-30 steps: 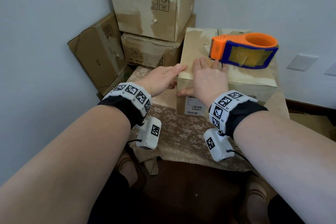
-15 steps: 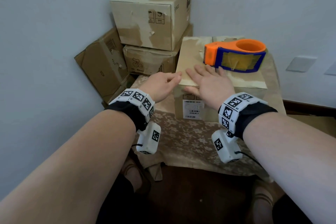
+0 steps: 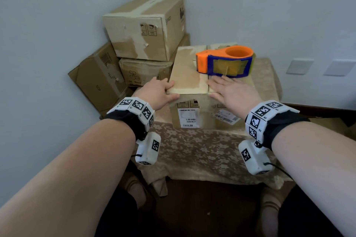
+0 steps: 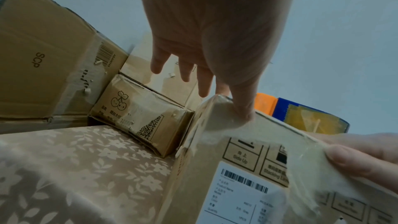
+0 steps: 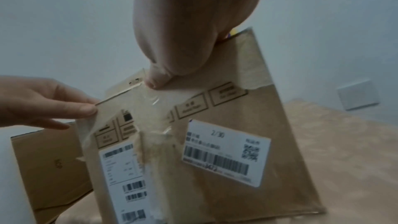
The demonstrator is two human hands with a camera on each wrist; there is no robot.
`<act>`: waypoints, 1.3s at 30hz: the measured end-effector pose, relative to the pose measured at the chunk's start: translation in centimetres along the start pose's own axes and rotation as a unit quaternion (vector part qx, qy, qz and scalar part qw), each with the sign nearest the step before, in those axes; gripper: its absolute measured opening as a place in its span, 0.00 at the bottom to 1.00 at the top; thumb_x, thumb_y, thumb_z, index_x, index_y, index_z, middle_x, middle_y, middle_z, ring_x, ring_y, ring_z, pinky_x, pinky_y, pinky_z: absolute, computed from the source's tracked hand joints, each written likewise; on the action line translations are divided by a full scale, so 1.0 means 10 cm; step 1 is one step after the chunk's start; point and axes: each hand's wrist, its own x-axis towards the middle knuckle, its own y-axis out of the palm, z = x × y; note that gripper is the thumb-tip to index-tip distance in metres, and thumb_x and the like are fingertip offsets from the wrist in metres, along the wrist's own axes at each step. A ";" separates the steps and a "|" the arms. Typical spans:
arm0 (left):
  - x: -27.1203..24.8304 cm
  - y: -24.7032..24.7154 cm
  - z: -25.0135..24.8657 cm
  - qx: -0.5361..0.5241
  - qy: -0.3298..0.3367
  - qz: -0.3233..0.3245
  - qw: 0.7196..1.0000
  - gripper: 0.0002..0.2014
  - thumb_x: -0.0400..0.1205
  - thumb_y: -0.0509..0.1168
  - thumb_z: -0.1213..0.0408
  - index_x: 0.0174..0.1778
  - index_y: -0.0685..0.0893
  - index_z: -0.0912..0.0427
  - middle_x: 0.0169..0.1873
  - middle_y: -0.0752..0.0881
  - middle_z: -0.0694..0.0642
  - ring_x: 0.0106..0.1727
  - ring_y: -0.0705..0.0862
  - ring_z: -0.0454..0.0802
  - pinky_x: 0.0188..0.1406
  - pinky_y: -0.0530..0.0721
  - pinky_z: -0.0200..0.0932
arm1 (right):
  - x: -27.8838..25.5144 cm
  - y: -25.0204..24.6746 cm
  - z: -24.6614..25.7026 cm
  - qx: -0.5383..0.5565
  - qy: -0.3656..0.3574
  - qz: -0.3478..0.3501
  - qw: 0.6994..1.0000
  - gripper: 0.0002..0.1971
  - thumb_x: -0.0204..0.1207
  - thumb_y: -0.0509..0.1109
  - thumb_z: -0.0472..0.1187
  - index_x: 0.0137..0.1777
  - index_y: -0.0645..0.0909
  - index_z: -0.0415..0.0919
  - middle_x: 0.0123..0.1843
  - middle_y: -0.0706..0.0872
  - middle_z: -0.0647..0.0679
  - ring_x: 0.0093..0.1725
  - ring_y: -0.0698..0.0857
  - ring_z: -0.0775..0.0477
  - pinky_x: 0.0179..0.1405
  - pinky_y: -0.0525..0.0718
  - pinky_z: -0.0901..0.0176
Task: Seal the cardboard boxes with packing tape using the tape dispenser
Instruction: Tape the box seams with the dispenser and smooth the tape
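A cardboard box point(image 3: 188, 75) stands on the cloth-covered table, with shipping labels on its front point(image 5: 237, 111). An orange and blue tape dispenser point(image 3: 225, 61) lies on the back of its top, also visible in the left wrist view point(image 4: 301, 117). My left hand point(image 3: 156, 92) rests at the near left top corner, fingers straight point(image 4: 204, 48) and thumb on the taped front edge. My right hand point(image 3: 233, 92) lies flat on the top, right of the centre seam, just in front of the dispenser. Its thumb point(image 5: 155, 81) presses the taped front edge.
Two sealed boxes point(image 3: 142, 31) point(image 3: 142, 71) are stacked in the corner behind, and a third point(image 3: 96, 82) leans against the left wall. The floral tablecloth point(image 3: 202, 150) hangs over the near table edge. Wall plates point(image 3: 299, 66) are at the right.
My right hand has slid right across the box top, from the left part to right of the seam. The left hand has stayed at the near left corner.
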 end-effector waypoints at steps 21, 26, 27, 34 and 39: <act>0.07 0.02 -0.80 0.096 0.122 0.032 0.987 0.18 0.89 0.50 0.57 0.71 0.74 0.58 0.70 0.77 0.57 0.71 0.73 0.61 0.70 0.72 0.57 | -0.48 -0.17 -0.64 -0.010 0.146 0.000 0.989 0.24 0.83 0.57 0.60 0.40 0.82 0.41 0.29 0.74 0.50 0.32 0.76 0.46 0.32 0.71 0.55; 0.13 0.12 -1.20 0.069 0.209 0.027 0.975 0.24 0.90 0.48 0.58 0.83 0.61 0.58 0.82 0.62 0.55 0.80 0.63 0.55 0.78 0.61 0.49 | -0.50 -0.17 -0.71 0.074 0.102 0.002 0.992 0.19 0.86 0.57 0.53 0.42 0.82 0.43 0.38 0.84 0.46 0.41 0.81 0.42 0.41 0.78 0.52; 0.17 0.15 -1.24 0.061 0.222 0.021 0.973 0.24 0.90 0.49 0.58 0.83 0.59 0.57 0.82 0.60 0.55 0.81 0.62 0.54 0.79 0.60 0.48 | -0.50 -0.17 -0.73 0.083 0.096 0.004 0.992 0.19 0.86 0.57 0.52 0.43 0.83 0.41 0.41 0.86 0.44 0.43 0.82 0.42 0.43 0.78 0.51; 0.26 0.37 -1.28 0.044 0.252 -0.036 0.966 0.24 0.90 0.47 0.58 0.84 0.55 0.56 0.83 0.57 0.55 0.83 0.56 0.51 0.81 0.56 0.47 | -0.46 -0.05 -0.80 0.141 0.073 -0.016 0.987 0.18 0.85 0.60 0.50 0.45 0.84 0.37 0.37 0.82 0.47 0.42 0.81 0.44 0.44 0.75 0.52; 0.30 0.43 -1.26 0.036 0.245 -0.046 0.968 0.24 0.90 0.46 0.57 0.84 0.55 0.54 0.83 0.57 0.53 0.84 0.55 0.51 0.81 0.55 0.48 | -0.46 0.03 -0.83 0.163 0.061 -0.035 0.984 0.20 0.84 0.61 0.49 0.44 0.85 0.33 0.39 0.87 0.41 0.42 0.83 0.42 0.44 0.75 0.51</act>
